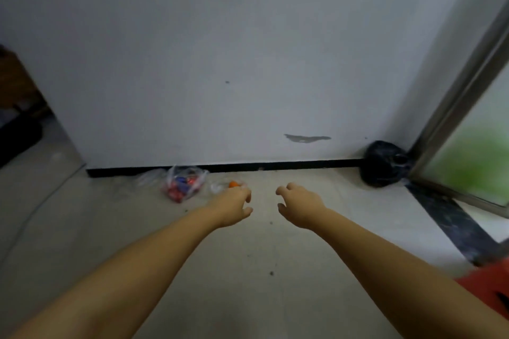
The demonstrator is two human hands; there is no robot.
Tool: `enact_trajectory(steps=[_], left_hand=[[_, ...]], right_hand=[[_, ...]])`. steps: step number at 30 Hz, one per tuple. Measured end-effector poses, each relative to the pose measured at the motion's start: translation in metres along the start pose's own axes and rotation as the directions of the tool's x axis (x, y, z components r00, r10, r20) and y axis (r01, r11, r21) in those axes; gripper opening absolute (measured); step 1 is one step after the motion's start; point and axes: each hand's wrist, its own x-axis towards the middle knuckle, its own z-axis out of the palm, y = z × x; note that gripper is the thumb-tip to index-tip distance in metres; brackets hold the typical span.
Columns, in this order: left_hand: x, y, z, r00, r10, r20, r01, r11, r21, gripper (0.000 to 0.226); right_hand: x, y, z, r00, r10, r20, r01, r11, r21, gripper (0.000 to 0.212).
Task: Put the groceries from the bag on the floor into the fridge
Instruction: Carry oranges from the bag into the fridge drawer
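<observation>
A: Nearest the lens in the head view are two bare forearms reaching out over the pale tiled floor (316,242). Why stretched out like that?

B: I'd judge the person is going down for the groceries. The left hand (234,205) has its fingers loosely curled and apart, holding nothing I can see. Just beyond its fingertips sits a small orange round item (233,184) inside a crumpled clear wrap; whether the fingers touch it, I cannot tell.

A: And the bag itself?

B: The clear plastic bag of red and blue packets (183,184) lies on the floor to the left of that hand and a little past it, slumped against the black skirting strip (289,165) at the foot of the white wall (220,49). Probably just dropped there.

A: The other hand?

B: The right hand (298,205) is relaxed, fingers spread and slightly bent, empty, hovering near the left one. Well off to its right, a knotted black plastic bag (384,164) sits in the corner by a metal-framed glass door (468,107). No fridge is in view.
</observation>
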Motion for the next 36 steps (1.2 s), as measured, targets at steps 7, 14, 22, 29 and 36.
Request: enact_trajectory(steps=[7, 14, 22, 29, 36], left_hand=[[0.051, -0.087, 0.013, 0.98, -0.162, 0.115, 0.171, 0.983, -0.066, 0.032], [0.174, -0.144, 0.003, 0.966, -0.199, 0.167, 0.219, 0.97, -0.111, 0.033], [0.286, -0.215, -0.013, 0.938, -0.272, 0.217, 0.313, 0.931, -0.189, 0.029], [0.395, -0.293, -0.001, 0.917, -0.273, 0.292, 0.353, 0.895, -0.272, 0.024], [0.524, -0.378, 0.027, 0.853, -0.277, 0.442, 0.42, 0.867, -0.267, 0.013]], right_hand=[[0.099, -0.006, 0.034, 0.984, -0.03, 0.176, 0.034, 0.999, -0.023, 0.043], [0.236, 0.024, 0.047, 0.964, -0.041, 0.264, 0.054, 0.998, -0.043, 0.043], [0.386, 0.02, 0.041, 0.932, -0.115, 0.344, 0.122, 0.992, 0.0, 0.043], [0.507, 0.032, 0.072, 0.881, -0.097, 0.463, 0.113, 0.994, -0.008, 0.043], [0.657, 0.042, 0.127, 0.836, -0.049, 0.546, 0.007, 0.997, 0.078, 0.041]])
